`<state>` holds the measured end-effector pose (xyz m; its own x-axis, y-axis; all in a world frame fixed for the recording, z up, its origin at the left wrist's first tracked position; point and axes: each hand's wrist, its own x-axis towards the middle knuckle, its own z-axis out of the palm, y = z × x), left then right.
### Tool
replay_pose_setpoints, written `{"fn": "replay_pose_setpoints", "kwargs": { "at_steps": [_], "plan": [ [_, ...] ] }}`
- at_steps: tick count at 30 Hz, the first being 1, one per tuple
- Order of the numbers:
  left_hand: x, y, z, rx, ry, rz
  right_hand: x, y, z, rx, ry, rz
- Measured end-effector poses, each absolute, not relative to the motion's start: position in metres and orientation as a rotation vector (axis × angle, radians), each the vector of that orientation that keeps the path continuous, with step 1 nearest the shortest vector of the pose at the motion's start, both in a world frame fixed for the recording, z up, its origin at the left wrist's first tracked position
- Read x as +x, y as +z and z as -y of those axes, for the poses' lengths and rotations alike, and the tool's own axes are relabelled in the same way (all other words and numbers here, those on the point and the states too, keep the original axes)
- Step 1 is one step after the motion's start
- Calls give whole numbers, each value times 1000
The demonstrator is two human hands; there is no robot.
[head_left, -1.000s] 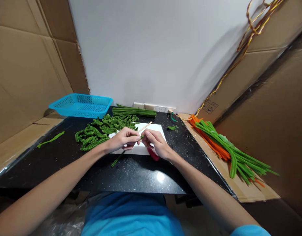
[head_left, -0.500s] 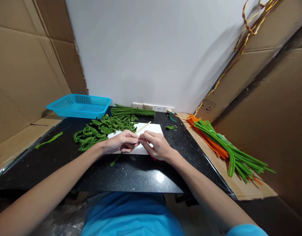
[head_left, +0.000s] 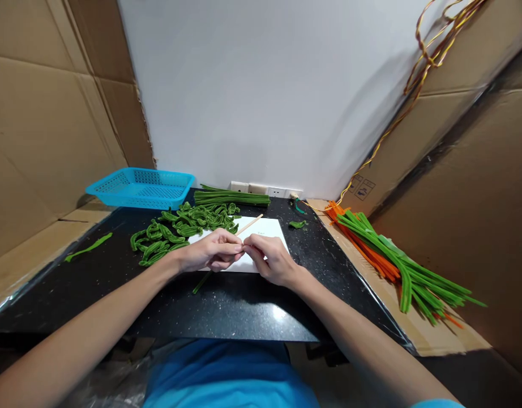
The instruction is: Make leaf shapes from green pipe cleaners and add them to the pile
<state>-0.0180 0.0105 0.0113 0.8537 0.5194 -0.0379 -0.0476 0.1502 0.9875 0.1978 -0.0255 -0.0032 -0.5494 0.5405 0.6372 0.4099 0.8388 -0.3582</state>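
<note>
Above the white sheet of paper [head_left: 282,241], my left hand [head_left: 214,249] and my right hand [head_left: 272,258] meet at the fingertips, both closed in a pinch. Whatever lies between the fingers is too small and covered to make out. A thin pale wooden stick [head_left: 250,225] slants up to the right from behind the hands; I cannot tell whether it is held or lies on the paper. Below my left hand, the end of a green fuzzy stem [head_left: 201,282] shows over the black tabletop. Many bent green pipe-cleaner loops [head_left: 193,218] are heaped beside the left hand.
A blue perforated basket [head_left: 148,190] stands back left. A bundle of dark green pipe cleaners [head_left: 231,198] lies near the wall sockets [head_left: 259,188]. Bright green strips [head_left: 397,260] and orange strips [head_left: 371,252] lie on cardboard at right. Twisted wire [head_left: 380,141] runs along the right wall.
The whole view has shifted slightly downward. Both hands stay together, with small finger movements. A bit of red beneath the right hand is now out of sight.
</note>
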Motion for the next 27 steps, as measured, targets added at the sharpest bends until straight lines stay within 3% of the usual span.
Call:
{"fn": "replay_pose_setpoints", "kwargs": {
  "at_steps": [8, 16, 27],
  "plan": [
    [-16, 10, -9, 1498, 490, -400, 197, -4, 23, -770, 548, 2133],
    [-15, 7, -14, 1575, 504, -448, 197, -1, 20, -823, 623, 2081],
    [-9, 8, -5, 2023, 804, -720, 187, -2, 19, -940, 833, 1830]
  ]
}}
